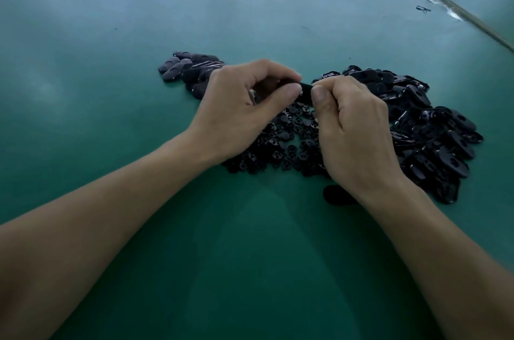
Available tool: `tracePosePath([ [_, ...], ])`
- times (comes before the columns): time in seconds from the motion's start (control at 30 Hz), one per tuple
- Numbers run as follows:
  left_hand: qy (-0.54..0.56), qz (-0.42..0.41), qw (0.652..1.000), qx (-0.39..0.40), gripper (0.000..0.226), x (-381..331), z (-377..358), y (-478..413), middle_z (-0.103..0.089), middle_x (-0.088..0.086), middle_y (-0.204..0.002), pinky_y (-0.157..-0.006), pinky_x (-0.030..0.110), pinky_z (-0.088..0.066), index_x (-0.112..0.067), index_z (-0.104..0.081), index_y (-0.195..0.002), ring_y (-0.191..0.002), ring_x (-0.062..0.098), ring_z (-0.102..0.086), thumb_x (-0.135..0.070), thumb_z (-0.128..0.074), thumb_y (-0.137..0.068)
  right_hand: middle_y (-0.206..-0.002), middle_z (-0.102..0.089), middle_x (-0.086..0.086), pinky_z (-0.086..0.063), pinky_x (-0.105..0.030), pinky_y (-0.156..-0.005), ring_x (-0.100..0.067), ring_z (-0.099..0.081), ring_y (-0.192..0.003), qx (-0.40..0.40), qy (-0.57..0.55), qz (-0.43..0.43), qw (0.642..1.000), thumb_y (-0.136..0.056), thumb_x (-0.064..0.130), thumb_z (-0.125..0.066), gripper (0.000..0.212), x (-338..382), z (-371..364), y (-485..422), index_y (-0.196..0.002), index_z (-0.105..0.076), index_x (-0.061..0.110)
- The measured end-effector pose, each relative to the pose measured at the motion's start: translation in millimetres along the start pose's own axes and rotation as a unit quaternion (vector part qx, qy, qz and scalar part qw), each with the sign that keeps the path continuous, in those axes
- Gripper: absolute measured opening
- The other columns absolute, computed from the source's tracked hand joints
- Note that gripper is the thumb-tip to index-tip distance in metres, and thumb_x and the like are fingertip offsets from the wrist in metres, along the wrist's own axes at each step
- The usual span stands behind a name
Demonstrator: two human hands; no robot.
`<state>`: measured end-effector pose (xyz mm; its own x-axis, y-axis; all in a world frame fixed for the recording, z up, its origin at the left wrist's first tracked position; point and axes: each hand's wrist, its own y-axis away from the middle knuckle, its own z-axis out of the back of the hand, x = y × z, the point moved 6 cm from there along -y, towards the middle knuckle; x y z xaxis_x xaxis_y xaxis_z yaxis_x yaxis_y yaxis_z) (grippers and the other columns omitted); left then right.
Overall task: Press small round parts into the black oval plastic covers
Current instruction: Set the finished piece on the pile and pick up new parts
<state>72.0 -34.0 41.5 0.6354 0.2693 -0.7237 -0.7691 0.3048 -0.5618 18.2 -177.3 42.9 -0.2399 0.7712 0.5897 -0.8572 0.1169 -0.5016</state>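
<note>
Pinching one cover (305, 94) with left grip (239, 114) and right grip (356, 133), over round parts (289, 142) on the surface (111, 33).

Two long arms show in the picture, the left arm (116, 200) and the right arm (434, 228). Both are bare all the way to the picture's edge. The left hand (236, 111) and the right hand (353, 131) are bare too. The thumb nails (294, 91) are short and plain. A small shiny ring (253, 96) sits on one left finger, half hidden.
</note>
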Motion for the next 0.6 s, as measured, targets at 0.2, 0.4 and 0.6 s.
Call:
tracePosePath([
  [0.2, 0.057, 0.048, 0.997, -0.017, 0.012, 10.3, 3.5, -2.0, -0.072, -0.016, -0.076, -0.065, 0.021, -0.054, -0.025, -0.072, -0.097, -0.071, -0.002, -0.066, -0.016, -0.074, -0.089, -0.103, -0.066, 0.0, -0.041, -0.035, -0.09, -0.023, -0.053, -0.102, 0.009, 0.091, -0.016, 0.996, -0.1, 0.035, -0.055, 0.025, -7.4, 1.1, 0.3, -0.107, -0.071, 0.018],
  [0.4, 0.071, 0.073, 0.993, -0.052, 0.012, 20.5, 8.3, -2.9, -0.073, -0.009, -0.074, -0.066, 0.03, -0.055, -0.031, -0.07, -0.09, -0.069, 0.009, -0.068, -0.02, -0.074, -0.088, -0.113, -0.06, -0.002, -0.035, -0.039, -0.094, -0.026, -0.047, -0.113, 0.078, 0.216, -0.034, 0.973, -0.092, 0.049, -0.059, 0.035, -12.6, -4.5, 5.0, -0.118, -0.069, 0.026],
  [0.6, 0.094, 0.074, 0.991, -0.056, 0.02, 24.9, 7.9, -3.2, -0.07, -0.009, -0.074, -0.066, 0.02, -0.052, -0.027, -0.065, -0.084, -0.066, 0.004, -0.066, -0.018, -0.083, -0.08, -0.104, -0.064, -0.002, -0.041, -0.04, -0.095, -0.027, -0.053, -0.107, 0.072, 0.188, -0.036, 0.979, -0.094, 0.035, -0.064, 0.016, -10.8, -3.5, 4.8, -0.102, -0.073, 0.024],
])
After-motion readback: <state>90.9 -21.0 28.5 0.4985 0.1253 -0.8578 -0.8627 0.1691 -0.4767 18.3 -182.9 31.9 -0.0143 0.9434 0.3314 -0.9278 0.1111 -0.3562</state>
